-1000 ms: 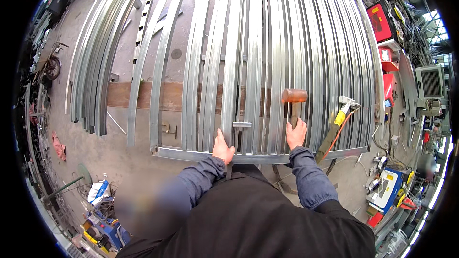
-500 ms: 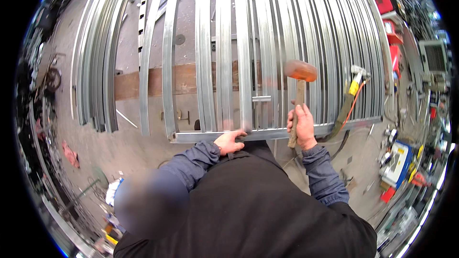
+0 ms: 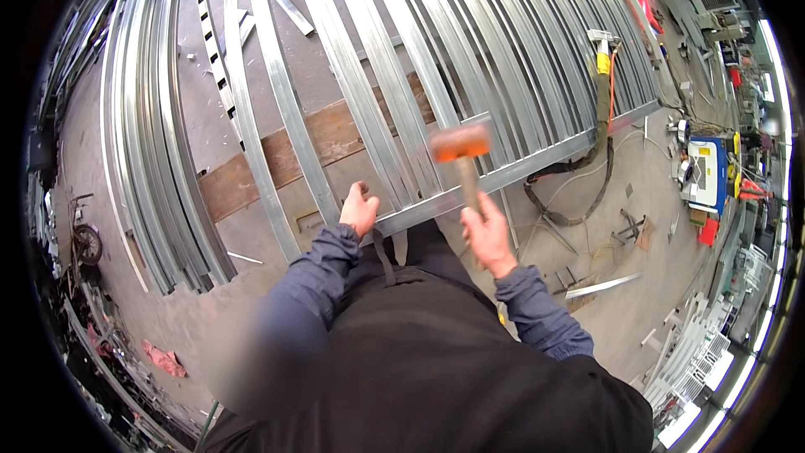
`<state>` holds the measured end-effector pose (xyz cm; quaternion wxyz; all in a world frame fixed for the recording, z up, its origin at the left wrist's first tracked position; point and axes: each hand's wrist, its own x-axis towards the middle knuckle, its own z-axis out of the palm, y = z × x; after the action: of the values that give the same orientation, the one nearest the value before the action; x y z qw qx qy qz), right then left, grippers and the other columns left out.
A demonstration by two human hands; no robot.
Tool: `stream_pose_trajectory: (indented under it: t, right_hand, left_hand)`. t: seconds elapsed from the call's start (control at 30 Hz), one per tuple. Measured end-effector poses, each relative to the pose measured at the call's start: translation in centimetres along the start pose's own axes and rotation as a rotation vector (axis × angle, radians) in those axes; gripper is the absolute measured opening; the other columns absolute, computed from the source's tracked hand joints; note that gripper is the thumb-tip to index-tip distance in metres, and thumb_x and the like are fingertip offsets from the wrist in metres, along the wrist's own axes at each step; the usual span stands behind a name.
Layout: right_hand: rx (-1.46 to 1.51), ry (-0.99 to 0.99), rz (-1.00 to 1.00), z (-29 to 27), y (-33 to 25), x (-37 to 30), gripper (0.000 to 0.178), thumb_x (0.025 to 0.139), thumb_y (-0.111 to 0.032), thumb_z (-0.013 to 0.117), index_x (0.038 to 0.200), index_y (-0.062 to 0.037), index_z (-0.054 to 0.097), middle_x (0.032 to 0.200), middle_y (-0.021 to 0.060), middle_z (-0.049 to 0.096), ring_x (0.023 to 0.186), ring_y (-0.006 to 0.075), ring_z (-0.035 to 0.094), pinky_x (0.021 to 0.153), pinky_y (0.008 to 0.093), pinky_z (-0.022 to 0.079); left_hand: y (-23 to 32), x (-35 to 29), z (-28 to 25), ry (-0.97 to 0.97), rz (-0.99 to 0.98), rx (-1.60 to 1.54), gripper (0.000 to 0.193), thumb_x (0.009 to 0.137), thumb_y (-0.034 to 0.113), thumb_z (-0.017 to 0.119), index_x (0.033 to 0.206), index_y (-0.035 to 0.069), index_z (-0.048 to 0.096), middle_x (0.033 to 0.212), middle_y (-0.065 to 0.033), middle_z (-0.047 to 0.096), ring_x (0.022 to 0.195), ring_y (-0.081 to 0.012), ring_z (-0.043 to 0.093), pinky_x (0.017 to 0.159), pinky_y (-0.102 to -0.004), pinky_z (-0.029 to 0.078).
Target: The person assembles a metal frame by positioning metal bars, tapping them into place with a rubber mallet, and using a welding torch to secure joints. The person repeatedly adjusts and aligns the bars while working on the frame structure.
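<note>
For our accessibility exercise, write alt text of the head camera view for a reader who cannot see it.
Seen from above, a person's right hand grips a mallet with an orange head raised over a frame of long grey metal channels lying on a concrete floor. The left hand rests on the near cross rail. A wooden plank lies under the frame.

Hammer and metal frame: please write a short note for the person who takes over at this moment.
Right hand: closed on the wooden handle of the orange-headed hammer, head raised above the frame.
Left hand: resting on the near end rail of the metal stud frame, beside a stud.
The frame lies flat on the concrete floor over a wooden plank. A second hammer with a yellow grip lies at the frame's right side.
Done: studs stand in the rail.
Left: cannot tell which joints are seated.
</note>
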<state>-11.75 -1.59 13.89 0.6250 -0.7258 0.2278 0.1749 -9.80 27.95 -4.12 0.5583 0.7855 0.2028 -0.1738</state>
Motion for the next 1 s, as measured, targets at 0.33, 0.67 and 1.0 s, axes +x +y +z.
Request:
stream_pose_trajectory:
  t: [0.33,0.67,1.0]
  right_hand:
    - [-0.02,-0.307,0.364,4.3,6.6,-4.3,0.071,0.111,-0.028,0.054,0.172,-0.0214,0.019,0.079,-0.0021,0.053,0.058,0.0087,0.053,0.051,0.0262,0.048]
    - [0.403,0.234,-0.225,5.1,0.4,-4.4,0.067,0.113,-0.021,0.05,0.172,-0.0202,0.018,0.087,0.0004,0.058,0.063,0.0059,0.053,0.057,0.0229,0.05]
    - [0.349,0.021,-0.052,3.3,-0.2,-3.5,0.058,0.112,-0.038,0.053,0.165,-0.0182,0.037,0.078,0.0009,0.056,0.059,0.0121,0.056,0.052,0.0277,0.051]
  left_hand:
    - [2.0,4.8,-3.6,0.058,-0.234,-0.37,0.054,0.109,0.038,0.051,0.145,-0.002,0.054,0.132,-0.0139,0.064,0.118,-0.0259,0.063,0.101,-0.0406,0.051]
    - [2.2,5.1,-8.9,0.244,0.205,-0.284,0.039,0.114,0.025,0.048,0.139,-0.003,0.058,0.133,-0.0121,0.065,0.126,-0.0215,0.06,0.111,-0.0336,0.045]
    - [2.3,3.7,-13.4,0.342,0.142,-0.487,0.037,0.113,0.024,0.049,0.142,0.003,0.057,0.134,-0.0089,0.065,0.122,-0.02,0.062,0.103,-0.0354,0.05]
